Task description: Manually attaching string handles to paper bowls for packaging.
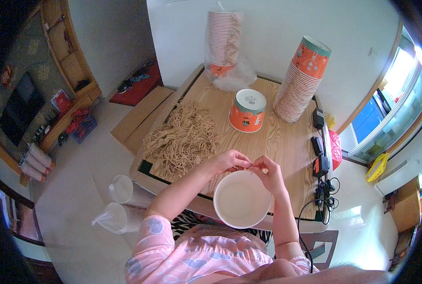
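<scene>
A large round paper tub (243, 201), white inside, stands mouth up at the table's near edge, close against my body. My left hand (230, 162) and my right hand (269, 174) meet at its far rim with fingertips pinched together. What lies between the fingers is too small to make out. Left of my hands spreads a loose heap of beige paper twine (182, 137). Beyond them one orange tub with a green band (247, 111) rests upside down, its white base on top.
At the back stand a plastic-wrapped stack of tubs (224, 40) and a taller leaning stack of upturned tubs (300, 83). Black power adapters and cables (320, 165) run along the table's right edge. Bagged tubs (118, 215) lie on the floor at left, near a flattened carton (142, 118).
</scene>
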### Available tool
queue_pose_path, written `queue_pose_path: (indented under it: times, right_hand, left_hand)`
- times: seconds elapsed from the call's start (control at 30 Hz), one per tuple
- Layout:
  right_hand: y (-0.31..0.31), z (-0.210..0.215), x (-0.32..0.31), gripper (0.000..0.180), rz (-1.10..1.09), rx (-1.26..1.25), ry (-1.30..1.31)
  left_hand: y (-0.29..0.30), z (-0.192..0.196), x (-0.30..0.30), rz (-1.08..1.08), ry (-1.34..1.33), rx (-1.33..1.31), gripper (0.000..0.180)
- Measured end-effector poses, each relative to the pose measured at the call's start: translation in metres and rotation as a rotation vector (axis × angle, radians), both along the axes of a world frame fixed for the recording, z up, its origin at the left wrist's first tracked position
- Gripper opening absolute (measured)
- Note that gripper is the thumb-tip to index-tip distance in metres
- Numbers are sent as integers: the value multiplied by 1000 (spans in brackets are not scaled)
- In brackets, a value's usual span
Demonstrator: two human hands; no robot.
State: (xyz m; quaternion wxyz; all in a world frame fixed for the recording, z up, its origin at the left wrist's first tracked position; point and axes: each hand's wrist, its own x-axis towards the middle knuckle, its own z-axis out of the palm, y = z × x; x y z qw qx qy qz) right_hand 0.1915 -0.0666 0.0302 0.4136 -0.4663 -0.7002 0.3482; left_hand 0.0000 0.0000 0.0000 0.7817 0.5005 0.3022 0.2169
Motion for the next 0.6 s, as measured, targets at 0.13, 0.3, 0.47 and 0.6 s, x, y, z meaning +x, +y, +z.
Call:
queue_pose_path:
  times: [0.13, 0.3, 0.47, 0.6]
  right_hand:
    - [3, -7, 2, 10, 35, 8, 79]
    - [5, -9, 6, 8, 95, -15, 132]
    - [5, -11, 8, 9, 76, -40, 158]
    - [4, -8, 6, 12, 55, -56, 169]
  left_hand:
    - [-1, 5, -3, -36, -19, 15, 18]
    - [4, -10, 0, -86, -81, 41, 20]
    - [1, -8, 8, -112, -60, 116, 21]
    - [-2, -12, 12, -75, -84, 128, 21]
